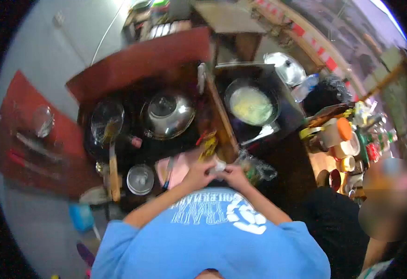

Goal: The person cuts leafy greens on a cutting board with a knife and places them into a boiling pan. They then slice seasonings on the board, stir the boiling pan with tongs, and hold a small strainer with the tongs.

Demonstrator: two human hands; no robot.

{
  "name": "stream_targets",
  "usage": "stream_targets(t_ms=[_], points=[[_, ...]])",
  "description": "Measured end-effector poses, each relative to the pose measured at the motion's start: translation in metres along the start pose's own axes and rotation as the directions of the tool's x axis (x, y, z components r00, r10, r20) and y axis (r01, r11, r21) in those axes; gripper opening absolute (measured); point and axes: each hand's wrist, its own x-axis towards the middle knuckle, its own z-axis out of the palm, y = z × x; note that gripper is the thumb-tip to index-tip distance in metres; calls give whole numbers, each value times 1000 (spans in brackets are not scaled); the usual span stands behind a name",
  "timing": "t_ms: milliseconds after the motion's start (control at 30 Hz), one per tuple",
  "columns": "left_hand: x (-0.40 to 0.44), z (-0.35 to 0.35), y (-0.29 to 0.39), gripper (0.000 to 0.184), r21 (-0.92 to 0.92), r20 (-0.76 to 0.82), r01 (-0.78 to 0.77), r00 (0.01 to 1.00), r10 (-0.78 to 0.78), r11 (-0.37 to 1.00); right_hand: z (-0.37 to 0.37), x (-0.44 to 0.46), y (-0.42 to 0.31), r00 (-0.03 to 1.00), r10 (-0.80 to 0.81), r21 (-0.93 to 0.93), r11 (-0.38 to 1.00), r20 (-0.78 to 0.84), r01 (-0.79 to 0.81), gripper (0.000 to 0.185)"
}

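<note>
A blue shirt (213,249) with white lettering is filling the space closest to us, and just beyond it two bare hands are meeting! The left hand (200,174) is pinching a small white item (220,166) in its fingertips, and the right hand (235,176) is gripping the same piece from the other side; blur is hiding exactly what it is. That item is sitting between the hands, just right of a pink board (180,171), where a knife (169,172) is lying along the left part. A clear tub (140,180) is standing left of the board, while a crinkled plastic bag (266,171) is resting near the right hand. Farther forward, a dark pan (234,86) is holding something pale yellow, and a shiny domed lid (185,111) is gleaming to its left. Over on the right, another person's arm (374,255) is showing.
</note>
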Motion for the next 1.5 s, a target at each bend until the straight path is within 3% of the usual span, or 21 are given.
stream_targets(t_ms=[100,167,233,300,367,433,467,500,567,600,667,700,767,900,933,967,1067,1167,1267,1333,1500], points=[[-2,3,-11,24,-61,-8,-58,998,58,996,-4,1,15,997,82,-34,996,9,-82,22],[-11,14,-37,22,32,9,-34,999,34,999,1,-4,5,989,141,-11,990,33,-141,22],[-26,18,-54,24,-49,23,17,1000,-16,999,-7,-1,36,968,194,-50,981,160,-189,25],[-46,14,-71,26,-62,68,194,980,-189,979,-3,-10,21,962,237,155,954,138,-257,28],[-69,18,-116,26,260,98,388,900,-424,884,-14,-9,29,945,300,122,941,126,-315,32],[-96,24,-172,27,386,-70,450,885,-461,805,-22,-11,38,956,287,125,948,51,-292,33],[-106,28,-191,20,298,-277,501,860,-428,812,-25,-13,37,960,278,115,953,27,-279,32],[-106,22,-206,21,314,-269,576,816,-511,755,-28,-13,40,958,285,115,951,26,-286,32],[-96,20,-215,21,375,-453,579,796,-402,723,-32,-15,42,935,355,76,932,-14,-353,33],[-91,20,-220,21,372,-448,581,796,-408,724,-32,-17,43,931,365,107,926,-12,-362,34],[-68,7,-205,18,364,-448,721,691,-568,590,-35,-20,44,926,376,65,925,-9,-375,32],[-62,8,-217,18,362,-446,721,691,-569,591,-37,-21,45,924,382,24,924,-4,-382,30],[-51,11,-240,21,606,-494,591,804,-331,532,-44,-24,57,935,355,63,933,13,-355,30],[-27,10,-237,17,640,-458,564,825,-330,522,-55,-29,56,929,369,-11,929,-28,-370,29],[-31,35,-285,17,644,-483,557,828,-286,524,-59,-30,57,930,367,-30,929,-35,-368,29],[-29,37,-282,17,642,-481,558,827,-290,526,-61,-31,57,931,363,-50,930,-40,-365,29],[-23,45,-281,16,580,-525,615,784,-332,535,-69,-33,61,926,371,-46,926,-63,-374,30],[-22,52,-281,19,616,-519,522,832,-195,590,-73,-32,58,917,391,-31,919,-76,-394,31],[-24,61,-261,21,595,-465,449,869,-170,667,-76,-27,54,912,403,-42,913,-77,-407,31],[-28,62,-250,23,595,-236,263,960,-148,760,-80,-24,56,913,402,-79,910,-66,-406,31],[-34,54,-284,21,592,-454,386,885,-103,708,-89,-23,64,923,378,-49,923,-75,-381,31]])
